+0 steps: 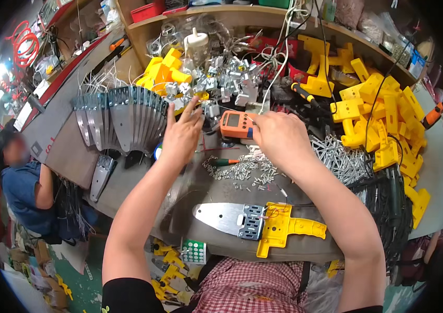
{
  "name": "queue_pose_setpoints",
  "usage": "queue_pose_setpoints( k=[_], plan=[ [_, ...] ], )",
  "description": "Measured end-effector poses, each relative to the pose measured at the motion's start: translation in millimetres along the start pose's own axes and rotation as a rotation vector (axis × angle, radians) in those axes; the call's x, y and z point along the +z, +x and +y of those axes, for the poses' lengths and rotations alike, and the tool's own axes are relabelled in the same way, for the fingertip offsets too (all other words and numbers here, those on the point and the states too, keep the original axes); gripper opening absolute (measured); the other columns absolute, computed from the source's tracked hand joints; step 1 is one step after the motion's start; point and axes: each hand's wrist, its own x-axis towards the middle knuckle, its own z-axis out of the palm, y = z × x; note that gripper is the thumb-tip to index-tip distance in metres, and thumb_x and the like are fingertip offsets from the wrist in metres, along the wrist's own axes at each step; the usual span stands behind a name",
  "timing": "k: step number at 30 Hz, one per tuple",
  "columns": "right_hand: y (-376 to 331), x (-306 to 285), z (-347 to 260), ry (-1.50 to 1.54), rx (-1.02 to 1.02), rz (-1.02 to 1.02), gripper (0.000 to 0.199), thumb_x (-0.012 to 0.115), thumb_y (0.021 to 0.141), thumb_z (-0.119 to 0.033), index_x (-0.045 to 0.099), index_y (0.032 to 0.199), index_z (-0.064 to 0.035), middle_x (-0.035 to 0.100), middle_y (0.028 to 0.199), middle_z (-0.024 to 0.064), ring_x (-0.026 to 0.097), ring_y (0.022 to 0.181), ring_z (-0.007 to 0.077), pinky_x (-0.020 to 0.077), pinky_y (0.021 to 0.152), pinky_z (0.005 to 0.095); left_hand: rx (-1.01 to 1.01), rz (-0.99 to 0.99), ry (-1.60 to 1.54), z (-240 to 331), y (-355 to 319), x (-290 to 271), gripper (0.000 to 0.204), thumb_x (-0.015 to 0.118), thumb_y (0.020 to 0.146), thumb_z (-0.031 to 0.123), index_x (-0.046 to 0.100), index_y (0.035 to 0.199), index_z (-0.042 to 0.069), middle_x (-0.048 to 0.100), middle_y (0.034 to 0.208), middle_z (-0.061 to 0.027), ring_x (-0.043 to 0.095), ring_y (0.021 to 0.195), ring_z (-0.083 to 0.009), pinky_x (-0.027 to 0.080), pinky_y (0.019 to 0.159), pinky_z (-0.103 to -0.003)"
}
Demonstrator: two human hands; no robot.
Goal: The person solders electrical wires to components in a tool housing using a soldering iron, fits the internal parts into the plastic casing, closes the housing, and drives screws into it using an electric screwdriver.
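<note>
My right hand [284,136] grips the right end of an orange handheld meter [237,124] with a small grey screen, thumb and fingers closed at its edge. My left hand [182,133] reaches forward with its fingers apart, beside a heap of small metal switch-like parts [226,78]; nothing shows in its grasp. On the bench nearer to me lies a yellow plastic handle shell [279,229], its hollow side up. Joined to its left end is a pointed metal blade [216,215] with a slotted plate, and thin wires run at the joint.
Fanned metal blades [127,117] stand at the left. Loose screws [252,169], a green-and-orange screwdriver [224,162] and long thin metal rods [339,159] lie mid-bench. Yellow handle shells [378,109] pile up at the right, by black cables [388,203]. Another person [25,182] sits at the left.
</note>
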Motion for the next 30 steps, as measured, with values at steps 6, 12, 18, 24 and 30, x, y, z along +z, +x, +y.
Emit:
queue_pose_setpoints(
  k=[6,12,18,24,30],
  plan=[
    [3,-19,51,0.086,0.175,0.269,0.023,0.052,0.079,-0.021,0.065,0.075,-0.0028,0.064,0.075,0.0192,0.062,0.072,0.0364,0.0497,0.068,0.0456,-0.154,-0.108,-0.234,-11,0,-41,0.039,0.066,0.076,0.018,0.06,0.112,0.006,0.057,0.121,-0.0088,0.038,0.13,-0.0248,0.017,0.11,-0.053],
    [-55,-57,0,0.479,0.107,0.12,0.024,0.054,0.081,-0.018,0.068,0.092,-0.0021,0.064,0.075,0.0171,0.063,0.072,0.0339,0.0485,0.067,0.0426,-0.051,0.512,-0.45,24,-17,-109,0.049,0.063,0.066,-0.003,0.057,0.114,0.005,0.054,0.121,-0.0129,0.05,0.113,-0.0341,0.04,0.095,-0.041],
    [-148,-74,0,0.8,0.184,-0.338,0.035,0.057,0.083,-0.01,0.059,0.118,-0.0056,0.065,0.081,0.0131,0.063,0.078,0.0272,0.0483,0.073,0.033,0.13,0.21,-0.76,58,-50,-140,0.039,0.057,0.062,-0.007,0.059,0.1,0.003,0.055,0.088,-0.0121,0.057,0.083,-0.0325,0.049,0.07,-0.038],
    [-220,-76,-28,1.042,0.382,-0.452,0.04,0.054,0.087,-0.006,0.058,0.125,-0.0179,0.062,0.079,0.0089,0.061,0.071,0.0196,0.0495,0.071,0.0299,0.347,-0.187,-1.0,100,-114,-155,0.031,0.057,0.067,0.002,0.057,0.098,0.006,0.054,0.081,-0.007,0.06,0.063,-0.0241,0.048,0.049,-0.034],
    [-249,-67,-11,0.859,0.153,-0.541,0.039,0.057,0.083,-0.004,0.063,0.118,-0.0204,0.061,0.072,0.0077,0.058,0.061,0.0222,0.0495,0.057,0.0306,0.547,-0.321,-0.875,118,-125,-149,0.031,0.057,0.07,0.01,0.06,0.101,0.01,0.053,0.075,-0.0021,0.059,0.063,-0.0163,0.047,0.048,-0.029]
  ],
)
